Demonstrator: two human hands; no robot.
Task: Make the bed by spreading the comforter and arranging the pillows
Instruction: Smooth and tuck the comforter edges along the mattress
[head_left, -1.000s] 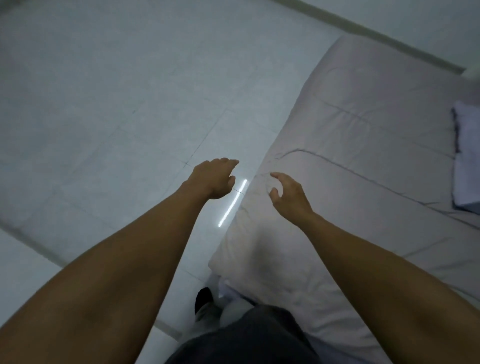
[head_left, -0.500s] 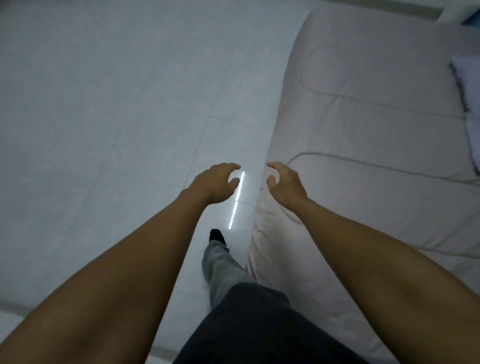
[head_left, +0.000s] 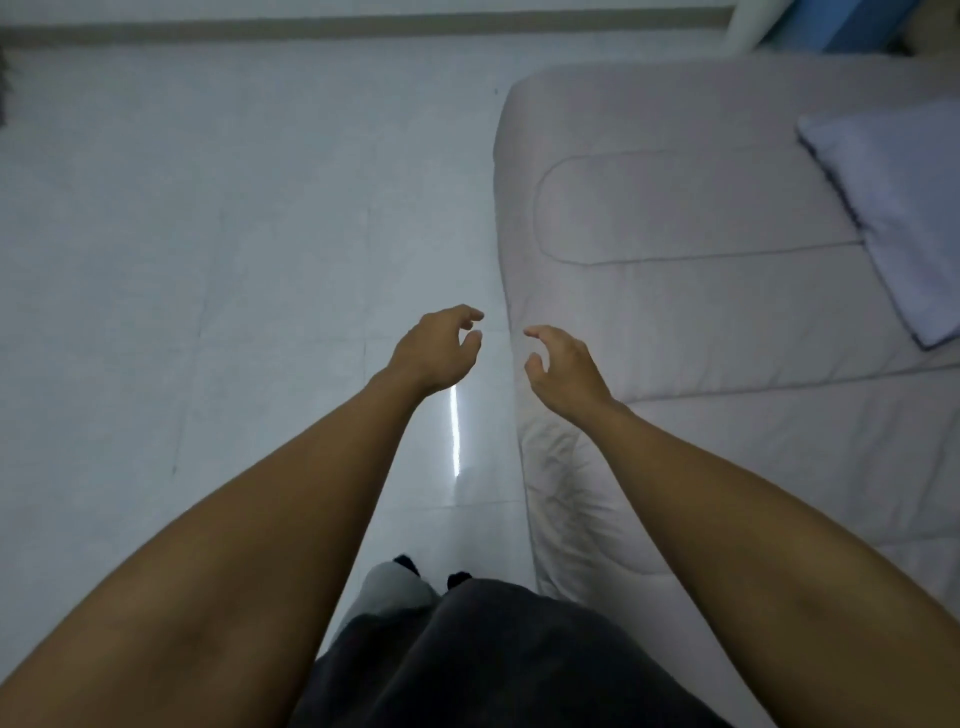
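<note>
A pale beige quilted comforter (head_left: 727, 322) covers the bed on the right side of the view and hangs over its left edge. A light lavender pillow (head_left: 898, 208) lies on it at the right. My left hand (head_left: 436, 353) hovers over the floor just left of the bed edge, fingers curled and apart, holding nothing. My right hand (head_left: 561, 369) is over the comforter's left edge, fingers also curled apart and empty. Whether it touches the fabric I cannot tell.
White tiled floor (head_left: 208, 260) fills the left half, with a bright light streak (head_left: 456, 431) near the bed. A baseboard (head_left: 363, 23) runs along the far wall. Blue furniture (head_left: 852, 21) stands beyond the bed's far corner. My legs and dark feet (head_left: 431, 571) stand beside the bed.
I have walked along the bed's left side; more of the far end, the wall and the pillow has come into view. Both hands stay raised and empty.
</note>
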